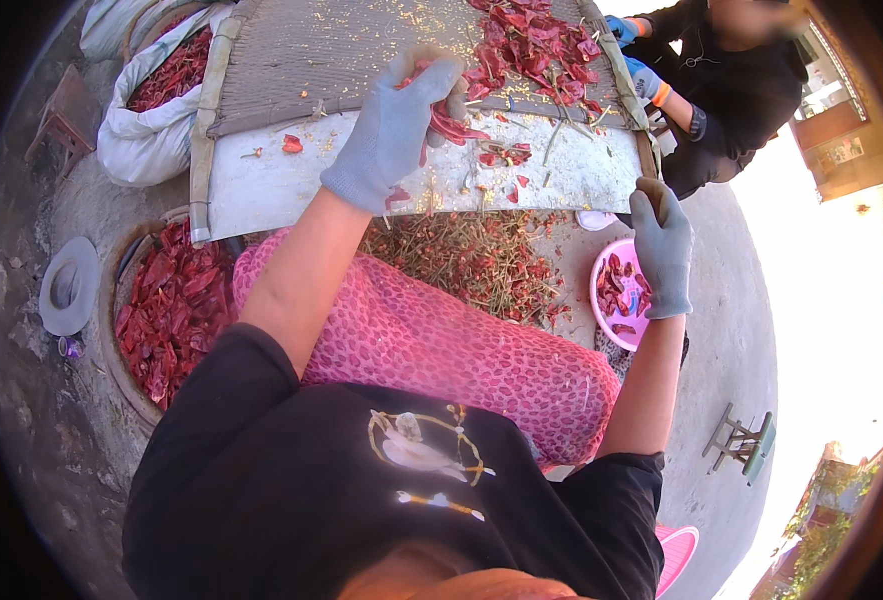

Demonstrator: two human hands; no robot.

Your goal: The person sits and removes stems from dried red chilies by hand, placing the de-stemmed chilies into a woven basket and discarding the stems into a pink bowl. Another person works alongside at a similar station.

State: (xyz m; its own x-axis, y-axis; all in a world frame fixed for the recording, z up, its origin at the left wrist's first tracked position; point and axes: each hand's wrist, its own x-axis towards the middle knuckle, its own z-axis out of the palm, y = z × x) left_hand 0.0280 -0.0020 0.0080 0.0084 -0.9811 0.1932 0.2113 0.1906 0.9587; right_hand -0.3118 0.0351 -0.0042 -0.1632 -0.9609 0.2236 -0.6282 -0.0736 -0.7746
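Note:
My left hand [404, 124], in a grey-blue knit glove, is closed on some dried red chili peppers [452, 127] above the white near part of a slatted work surface [291, 75]. My right hand [663, 240], gloved alike, has its thumb and fingertips on the near right corner of that surface; whether it grips the edge is hard to tell. A heap of dried red chilies [535, 49] lies at the far right of the surface, with yellow seeds, stems and red scraps scattered over it.
A leopard-print cloth covers my lap [441, 330]. Beneath the surface lies a pile of stems [479, 262]. A basket of chilies [171, 315] and a white sack [141, 142] stand left; a pink basin [606, 322] and a small stool [741, 442] stand right. A co-worker's gloved hands [640, 75] are at the far right edge.

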